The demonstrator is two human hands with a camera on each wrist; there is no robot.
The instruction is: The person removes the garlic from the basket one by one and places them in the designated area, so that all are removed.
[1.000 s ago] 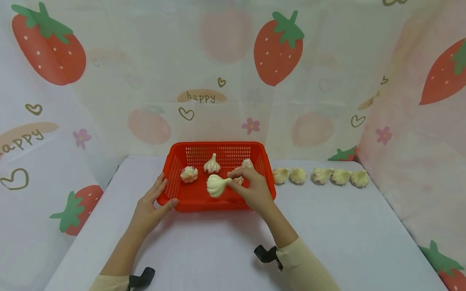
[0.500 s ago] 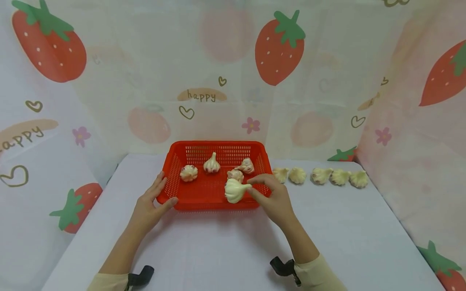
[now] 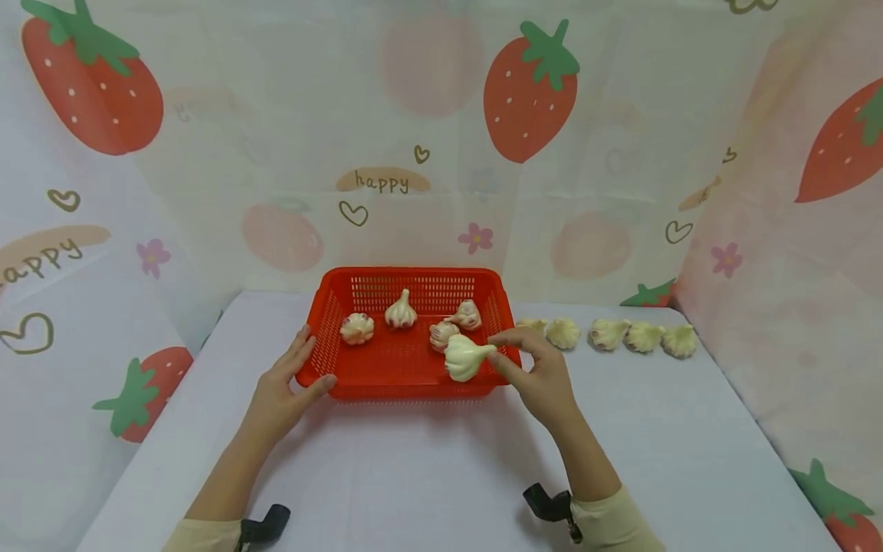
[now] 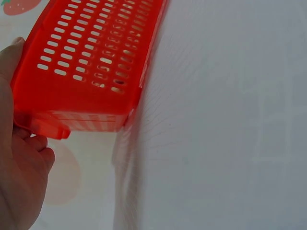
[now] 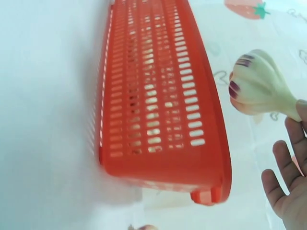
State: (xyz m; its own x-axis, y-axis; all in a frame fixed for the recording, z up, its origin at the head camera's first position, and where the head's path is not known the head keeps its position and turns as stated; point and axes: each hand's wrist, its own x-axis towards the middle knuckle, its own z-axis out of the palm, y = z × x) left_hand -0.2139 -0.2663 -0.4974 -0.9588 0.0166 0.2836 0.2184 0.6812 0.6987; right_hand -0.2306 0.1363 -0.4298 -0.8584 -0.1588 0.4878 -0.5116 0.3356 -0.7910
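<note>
- Left hand [image 3: 283, 391]: reaches up from the lower left, set at the basket's left end; fingers lie along the outer wall, thumb at the near corner. In its wrist view fingertips tuck under the rim; partly hidden there, so how firmly it grips is hard to tell.
- Right hand [image 3: 543, 382]: comes in from the lower right, wrist angled toward frame centre. Thumb and index finger pinch the held garlic bulb [image 3: 464, 358] by its stem; the remaining fingers are spread loosely, clear of the bulb.
- Held garlic bulb: right of frame centre, over the right front part of the red basket [image 3: 386, 366]. Fat end points left, stem right; long axis near level across the frame, stem end slightly raised.
- Four more bulbs [image 3: 401, 313] in the basket; a row of five [image 3: 563, 334] on the white table [image 3: 414, 475], right of it.
- Against one second ago: right hand and bulb now farther right; the two bulbs at the basket's right show more fully, while the row's leftmost is partly covered. Left hand and basket look much the same.
</note>
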